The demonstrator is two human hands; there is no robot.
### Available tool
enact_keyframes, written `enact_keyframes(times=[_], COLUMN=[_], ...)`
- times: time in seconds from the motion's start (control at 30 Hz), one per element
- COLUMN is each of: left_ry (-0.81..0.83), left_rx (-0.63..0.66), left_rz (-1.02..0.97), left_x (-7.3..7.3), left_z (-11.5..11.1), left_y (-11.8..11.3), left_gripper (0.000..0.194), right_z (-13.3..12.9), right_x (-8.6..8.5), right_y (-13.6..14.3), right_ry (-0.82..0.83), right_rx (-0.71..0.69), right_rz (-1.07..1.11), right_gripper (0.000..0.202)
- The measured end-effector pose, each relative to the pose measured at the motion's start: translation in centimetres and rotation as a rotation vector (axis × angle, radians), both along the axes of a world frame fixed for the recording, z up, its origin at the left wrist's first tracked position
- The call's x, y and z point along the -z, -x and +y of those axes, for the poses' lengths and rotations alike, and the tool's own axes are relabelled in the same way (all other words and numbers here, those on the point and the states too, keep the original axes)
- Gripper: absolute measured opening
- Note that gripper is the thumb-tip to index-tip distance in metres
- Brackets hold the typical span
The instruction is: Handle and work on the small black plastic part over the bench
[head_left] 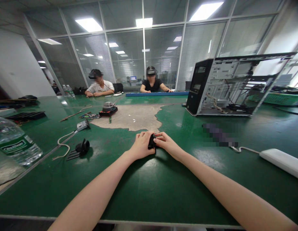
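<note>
Begins at the far left with a green-labelled plastic bottle (pixel 26 147) on the desk (pixel 149 195). Continues right with a small metal box (pixel 83 125) trailing a pale cord (pixel 67 146), then a black pronged piece (pixel 83 146) just nearer. Shows farther back a dark unit (pixel 108 109) with a round grey top, near a bare patch (pixel 144 115) of the desk.

At the centre, holds a small black part (pixel 151 142) between the left grip (pixel 142 145) and the right grip (pixel 167 144), low over the desk; cannot tell if touching it. Wraps the left grip around its left side and pinches its right side with the right grip, narrow and close. Seems midway in handling: has the part in hand and steadied, not set down. Hides most of its shape behind both grips, so cannot tell of any fastening, opening or joining finished or left.

Farther right, shows a computer case (pixel 199 86) with its inside exposed, standing well apart from both grips. Ends with a dark object (pixel 218 134), too blurred to name, and a long white block (pixel 282 162) at far right.
</note>
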State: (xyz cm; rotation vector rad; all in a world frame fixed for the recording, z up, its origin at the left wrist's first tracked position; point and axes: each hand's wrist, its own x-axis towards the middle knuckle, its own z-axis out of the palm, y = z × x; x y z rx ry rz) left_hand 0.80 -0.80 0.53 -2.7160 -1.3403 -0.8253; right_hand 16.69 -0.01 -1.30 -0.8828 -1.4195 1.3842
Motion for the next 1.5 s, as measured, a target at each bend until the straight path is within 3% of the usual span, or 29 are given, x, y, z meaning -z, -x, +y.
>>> enact_keyframes(times=[0.3,0.47,0.73,1.0,1.13,1.3,1.5], left_ry=[0.029,0.03,0.036,0.051,0.048,0.032,0.025], left_rx=[-0.011,-0.009,-0.012,-0.027,-0.023,-0.019,-0.013], left_rz=[-0.001,-0.008,-0.006,-0.003,-0.006,-0.006,-0.001], left_x=[-0.2,-0.2,-0.1,-0.2,-0.3,-0.1,-0.2], left_z=[-0.2,-0.2,-0.1,-0.3,-0.2,-0.1,-0.2], left_y=[-0.1,-0.2,-0.1,-0.2,-0.3,-0.2,-0.2], left_gripper=[0.06,0.059,0.059,0.061,0.06,0.059,0.06], right_z=[-0.3,-0.4,0.1,-0.7,-0.5,-0.1,-0.6], right_x=[-0.6,-0.5,0.0,-1.0,-0.7,-0.2,-1.0], right_y=[-0.4,-0.1,-0.1,-0.2,0.0,0.1,0.1], right_ry=[-0.022,-0.01,-0.003,-0.027,-0.036,-0.026,-0.049], right_rx=[-0.062,-0.035,0.018,-0.027,0.005,0.047,0.013], right_rz=[-0.012,0.023,-0.037,-0.017,-0.001,-0.031,-0.058], right_gripper=[0.036,0.026,0.028,0.033,0.026,0.031,0.032])
